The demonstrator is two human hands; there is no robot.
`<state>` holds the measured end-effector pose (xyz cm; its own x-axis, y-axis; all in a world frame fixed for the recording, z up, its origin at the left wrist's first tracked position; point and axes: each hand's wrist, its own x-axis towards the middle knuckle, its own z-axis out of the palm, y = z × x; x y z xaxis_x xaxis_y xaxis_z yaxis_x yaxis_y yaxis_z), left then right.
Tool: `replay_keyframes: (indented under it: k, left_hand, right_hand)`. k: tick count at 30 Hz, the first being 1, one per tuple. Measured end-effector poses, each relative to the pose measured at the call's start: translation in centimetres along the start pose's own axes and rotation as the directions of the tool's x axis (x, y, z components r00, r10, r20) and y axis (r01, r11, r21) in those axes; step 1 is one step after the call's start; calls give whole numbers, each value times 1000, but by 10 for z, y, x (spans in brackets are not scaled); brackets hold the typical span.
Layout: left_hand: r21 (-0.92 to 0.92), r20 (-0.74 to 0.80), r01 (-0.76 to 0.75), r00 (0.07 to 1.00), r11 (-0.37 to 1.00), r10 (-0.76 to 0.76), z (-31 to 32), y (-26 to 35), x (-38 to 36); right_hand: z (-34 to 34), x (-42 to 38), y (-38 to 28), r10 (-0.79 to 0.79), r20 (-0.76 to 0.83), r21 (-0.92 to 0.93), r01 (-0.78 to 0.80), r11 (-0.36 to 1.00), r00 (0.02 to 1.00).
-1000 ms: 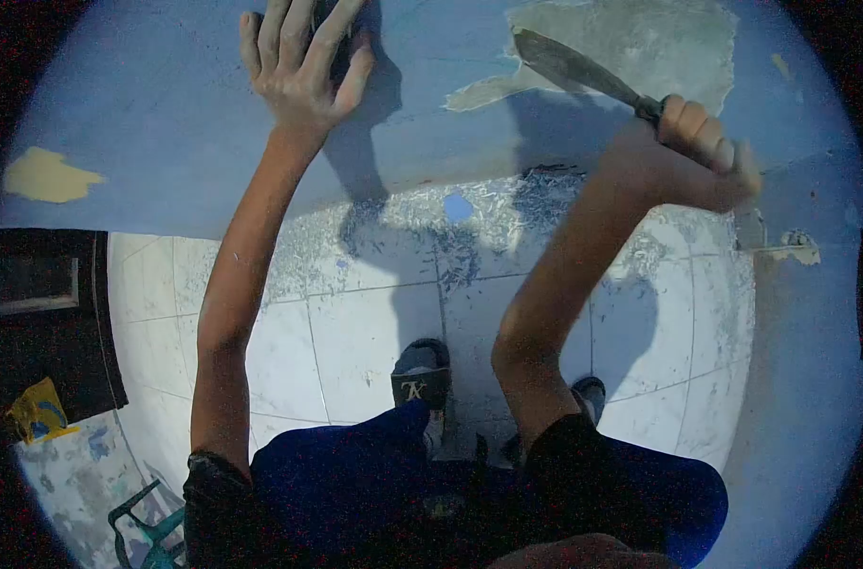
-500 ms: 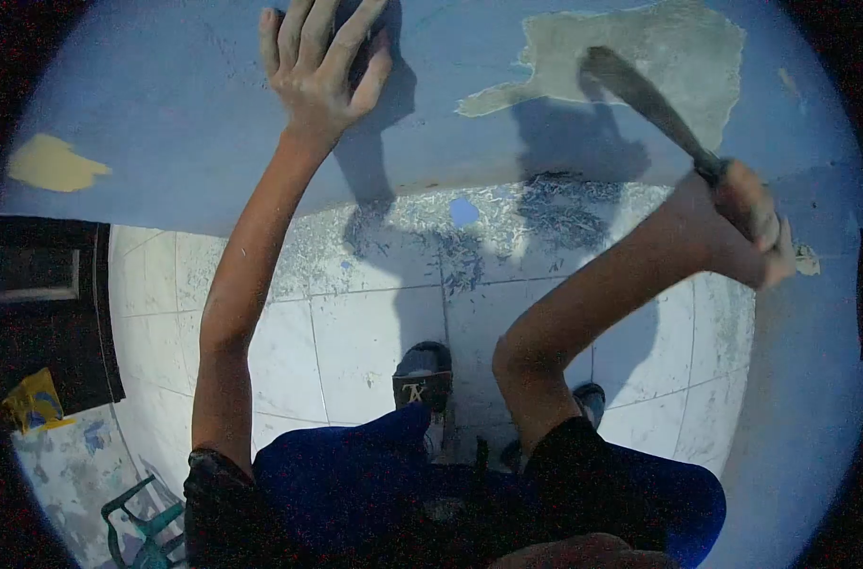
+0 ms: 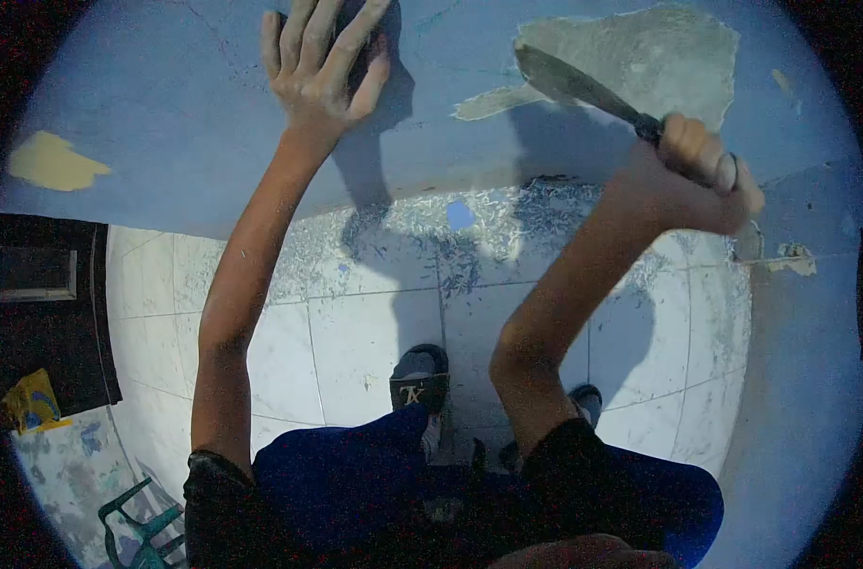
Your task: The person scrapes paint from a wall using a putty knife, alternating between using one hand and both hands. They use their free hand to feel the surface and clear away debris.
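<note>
My left hand [image 3: 319, 71] lies against the blue wall [image 3: 204, 123] with its fingers spread, holding nothing. A large knife [image 3: 583, 87] with a broad dark blade and a black handle is in my right hand [image 3: 705, 175], fingers wrapped round the handle. The blade slants up and left, its tip at the left edge of a bare grey patch [image 3: 678, 57] where the paint is gone. Ragged paint edges border this patch, and a narrow bare strip [image 3: 498, 100] runs off its lower left.
Paint flakes [image 3: 469, 248] litter the white tiled floor [image 3: 355, 351] along the wall's foot. A cream patch [image 3: 56, 161] marks the wall at left. Lower left are a yellow packet [image 3: 35, 400] and a green plastic chair [image 3: 147, 522]. My sandalled foot [image 3: 420, 377] stands below.
My right hand has swung the knife left and slightly up, bringing its tip from within the grey patch to the patch's left edge. My left hand stays in place.
</note>
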<state>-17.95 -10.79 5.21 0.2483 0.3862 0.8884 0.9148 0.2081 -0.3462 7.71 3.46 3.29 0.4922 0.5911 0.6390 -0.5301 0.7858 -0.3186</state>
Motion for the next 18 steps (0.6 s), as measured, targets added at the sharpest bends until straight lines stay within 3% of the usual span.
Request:
replay_keyframes:
  k: [1,3,5,8,10,12,14,15,16,17,18]
  left_hand:
    - [1,4,0,1000,1000,0,-2,0,-1]
    - [-4,14,6,1000,1000,-6,-2,-1,0]
    - [-3,34,16,999,1000,-16,-6,1,-2]
    - [3,29,14,999,1000,-14,-5,3,2]
    - [14,14,11,1000,1000,-11,-3,1,-1]
    - [-6,-7,-2,1000,1000,2,-1,0,1]
    - [-8,4,5,1000,1000,-5,-5,0,-1]
    - [-6,16,10,1000,1000,-10,-7,1,-1]
    - [-9,27,11,1000,1000,-10,-7,2,1]
    - [-2,21,5,1000,1000,-5,-5,3,0]
    - [4,12,1,1000,1000,-1,-3,2,-2]
  right_hand:
    - [3,-1,-8,51,-67,-73,-56,996,996]
    - [-2,1,2,-174,-48,-281,154,947,984]
    - [0,-3,3,25,12,60,-26,998,1000]
    - [0,-1,1,227,185,515,-291,806,956]
    - [-4,1,4,155,157,471,-212,857,975]
    - [-33,8,16,-122,48,36,120,992,991]
    - [-45,12,17,-396,87,-418,394,819,914]
    - [-49,8,23,-339,49,-394,330,858,939]
    - [-21,-2,14,-51,7,69,50,996,999]
    - [-11,-6,18,154,105,499,-186,846,982]
    - [-4,-7,17,168,160,598,-231,768,973]
